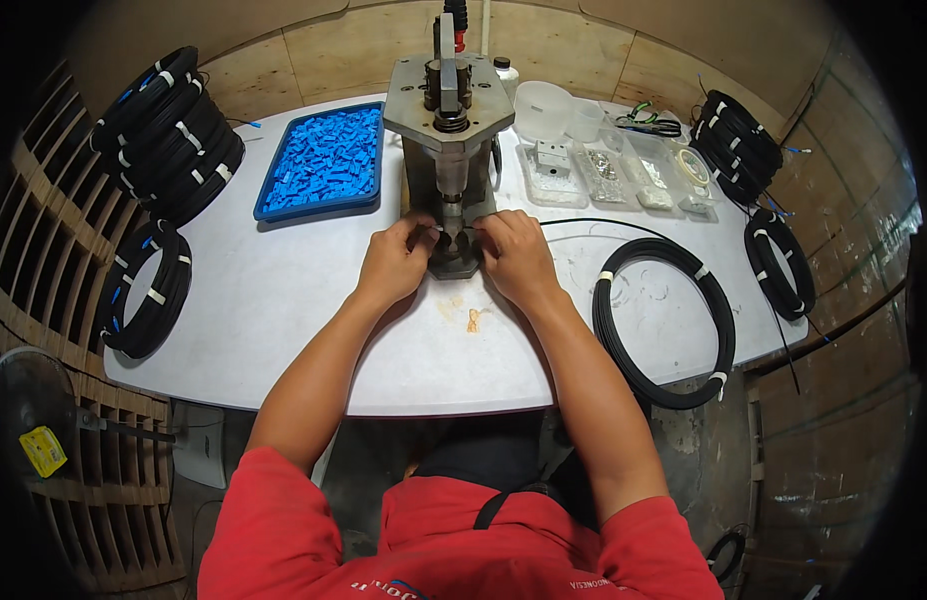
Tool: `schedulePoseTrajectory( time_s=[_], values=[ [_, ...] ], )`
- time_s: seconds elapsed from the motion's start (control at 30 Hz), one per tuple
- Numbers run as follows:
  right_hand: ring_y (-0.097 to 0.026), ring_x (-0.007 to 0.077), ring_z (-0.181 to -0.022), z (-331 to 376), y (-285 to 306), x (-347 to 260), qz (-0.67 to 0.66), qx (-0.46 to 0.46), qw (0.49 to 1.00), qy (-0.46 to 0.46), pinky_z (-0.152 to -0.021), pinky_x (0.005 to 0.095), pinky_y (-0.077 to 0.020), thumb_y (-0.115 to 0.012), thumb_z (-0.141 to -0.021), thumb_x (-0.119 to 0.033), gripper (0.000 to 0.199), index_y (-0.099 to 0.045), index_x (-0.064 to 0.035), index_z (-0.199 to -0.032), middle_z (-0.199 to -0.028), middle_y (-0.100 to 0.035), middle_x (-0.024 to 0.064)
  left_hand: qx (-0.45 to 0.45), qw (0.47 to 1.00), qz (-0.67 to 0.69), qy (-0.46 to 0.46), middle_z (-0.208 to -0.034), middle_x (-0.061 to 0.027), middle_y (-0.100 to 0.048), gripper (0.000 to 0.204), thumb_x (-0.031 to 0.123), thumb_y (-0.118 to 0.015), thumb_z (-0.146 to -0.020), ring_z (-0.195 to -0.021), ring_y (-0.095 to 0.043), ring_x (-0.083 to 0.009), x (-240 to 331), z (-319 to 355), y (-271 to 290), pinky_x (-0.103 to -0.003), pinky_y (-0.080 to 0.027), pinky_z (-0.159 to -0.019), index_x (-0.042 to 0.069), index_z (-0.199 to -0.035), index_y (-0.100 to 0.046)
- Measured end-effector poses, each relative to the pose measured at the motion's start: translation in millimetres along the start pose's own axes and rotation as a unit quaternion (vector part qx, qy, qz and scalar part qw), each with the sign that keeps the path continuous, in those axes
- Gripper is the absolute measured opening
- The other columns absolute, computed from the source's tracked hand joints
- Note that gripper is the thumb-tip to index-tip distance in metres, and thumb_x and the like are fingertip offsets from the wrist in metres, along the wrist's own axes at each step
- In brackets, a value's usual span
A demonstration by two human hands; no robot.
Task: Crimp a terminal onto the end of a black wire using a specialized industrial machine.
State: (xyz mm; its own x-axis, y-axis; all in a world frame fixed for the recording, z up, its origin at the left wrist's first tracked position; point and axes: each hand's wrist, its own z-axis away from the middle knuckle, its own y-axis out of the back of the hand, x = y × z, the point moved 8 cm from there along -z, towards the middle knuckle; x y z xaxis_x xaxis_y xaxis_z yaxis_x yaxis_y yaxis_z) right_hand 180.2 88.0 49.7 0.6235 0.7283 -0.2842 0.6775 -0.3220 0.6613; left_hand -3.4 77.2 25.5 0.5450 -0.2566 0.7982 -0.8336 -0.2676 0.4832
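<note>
A grey metal hand press [451,130] stands in front of me, its ram coming down over a small base. My left hand [396,262] is at the left side of the ram's lower end, thumb and fingers pinched together. What it holds there is too small to make out. On the other side, my right hand [519,258] pinches a black cable [603,222] close to the ram. That cable runs right into a large black cable coil [723,330] bound with white tape, lying on the table. The spot under the ram between my fingertips is mostly hidden.
A blue tray [273,205] of small blue connectors lies left of the press. Stacked black coils [168,140] stand at the far left, others [733,145] at the far right. Clear plastic containers [553,185] with small parts sit behind my right hand, on the white table [253,330].
</note>
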Motion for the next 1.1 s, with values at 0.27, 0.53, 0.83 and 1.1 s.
schedulePoseTrajectory(
  time_s=[0.27, 0.53, 0.83, 1.1],
  values=[
    [-0.062, 0.0287, -0.094, -0.2, 0.8, -0.7, -0.002, 0.010, 1.000, 0.010, -0.085, 0.0409, -0.0471, -0.071, -0.078, -0.004, 0.022, -0.068, -0.0086, -0.099, -0.093, -0.066, 0.0074, 0.000, 1.000, -0.008, 0.012, -0.081, -0.0217, -0.073, 0.027, 0.021, -0.067, -0.095, -0.073, -0.072, -0.0304, -0.9, -0.6, -0.1, -0.039, -0.055, -0.070, 0.002, -0.112, -0.072],
    [-0.062, 0.0293, -0.093, -0.5, 1.3, -1.9, -0.005, 0.013, 1.000, 0.011, -0.085, 0.0413, -0.0474, -0.071, -0.078, -0.003, 0.022, -0.069, -0.0085, -0.099, -0.093, -0.066, 0.0078, 0.003, 1.000, 0.007, 0.002, -0.085, -0.0219, -0.073, 0.026, 0.019, -0.065, -0.094, -0.075, -0.073, -0.0311, -5.9, -1.7, -0.4, -0.039, -0.056, -0.072, 0.001, -0.112, -0.072],
    [-0.063, 0.0296, -0.096, -0.4, -0.1, -1.2, -0.004, -0.001, 1.000, -0.002, -0.087, 0.0413, -0.0474, -0.070, -0.078, -0.001, 0.024, -0.070, -0.0085, -0.101, -0.095, -0.068, 0.0075, 0.008, 1.000, 0.021, -0.010, -0.085, -0.0199, -0.074, 0.026, 0.016, -0.063, -0.094, -0.074, -0.073, -0.0286, -4.0, -0.6, 0.6, -0.037, -0.056, -0.072, 0.001, -0.112, -0.072],
    [-0.063, 0.0296, -0.095, -0.9, 2.4, -2.7, -0.009, 0.006, 1.000, 0.001, -0.085, 0.0414, -0.0472, -0.071, -0.078, -0.001, 0.029, -0.068, -0.0082, -0.105, -0.093, -0.067, 0.0075, 0.001, 1.000, 0.011, 0.007, -0.083, -0.0207, -0.074, 0.027, 0.018, -0.063, -0.094, -0.073, -0.072, -0.0292, -3.9, -1.4, 0.0, -0.038, -0.055, -0.072, 0.001, -0.113, -0.072]
  ],
)
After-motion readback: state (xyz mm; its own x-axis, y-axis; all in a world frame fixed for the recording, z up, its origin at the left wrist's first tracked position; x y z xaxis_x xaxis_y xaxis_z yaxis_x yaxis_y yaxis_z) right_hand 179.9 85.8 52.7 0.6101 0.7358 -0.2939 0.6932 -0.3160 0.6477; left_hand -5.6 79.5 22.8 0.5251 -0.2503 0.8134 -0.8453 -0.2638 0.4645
